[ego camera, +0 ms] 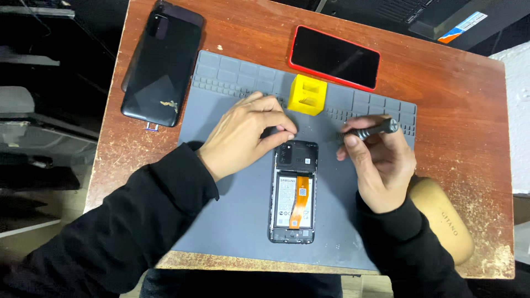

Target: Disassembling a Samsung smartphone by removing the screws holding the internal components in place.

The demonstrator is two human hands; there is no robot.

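An opened phone lies back-up on a grey work mat, showing its battery and an orange flex cable. My left hand is at the phone's top left corner, thumb and forefinger pinched together on something too small to make out. My right hand is to the right of the phone's top end. It grips a dark metal screwdriver that points left, its tip clear of the phone.
A yellow plastic holder stands at the mat's far edge. A red-edged phone lies face-up behind it. A black back cover lies at the far left of the brown table. A tan case sits at the right.
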